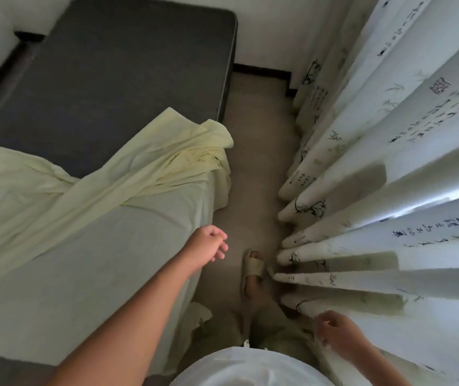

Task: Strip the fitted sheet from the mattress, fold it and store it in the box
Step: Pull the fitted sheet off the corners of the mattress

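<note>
Sheet (105, 232) in my head view lies half off the mattress (128, 73), bunched across the middle and covering the near end, with the far end bare. My left hand (208, 246) hovers at the sheet's side edge, fingers loosely curled, grasping nothing. My right hand (334, 334) is blurred beside the curtain (389, 168); I cannot tell its grip.

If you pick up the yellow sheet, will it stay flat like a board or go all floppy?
Probably floppy: the yellow sheet already lies in soft folds where it is peeled off the grey mattress. Likely light too, as its loose corner droops thinly over the side. It may tug back, since part still covers the mattress.
</note>
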